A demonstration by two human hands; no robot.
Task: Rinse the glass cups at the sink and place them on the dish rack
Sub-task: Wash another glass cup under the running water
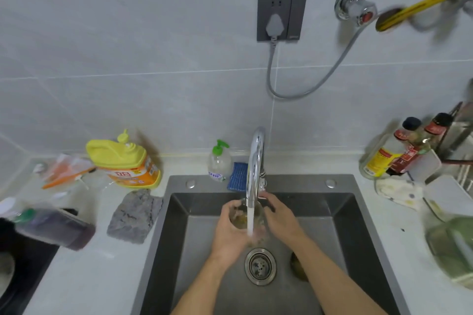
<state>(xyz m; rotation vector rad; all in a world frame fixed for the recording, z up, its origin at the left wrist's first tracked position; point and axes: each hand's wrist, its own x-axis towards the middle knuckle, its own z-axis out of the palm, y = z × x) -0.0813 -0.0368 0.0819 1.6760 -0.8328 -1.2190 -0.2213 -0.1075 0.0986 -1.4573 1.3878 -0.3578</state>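
A clear glass cup (244,216) is held at the lower centre of the frame, over the dark steel sink (371,212), and is partly hidden by the chrome tap (256,161) and its water stream (250,222). The left hand (227,230) is curled round it. The right hand (280,217) is laid bent-fingered against its right side; a grip cannot be told. A blue sponge (238,175) and a yellow detergent bottle (122,161) are seen behind, to the left.

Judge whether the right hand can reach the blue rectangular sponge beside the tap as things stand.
Probably, but awkwardly: the right hand holds the clear glass cup, and the curved chrome tap stands between it and the blue sponge.
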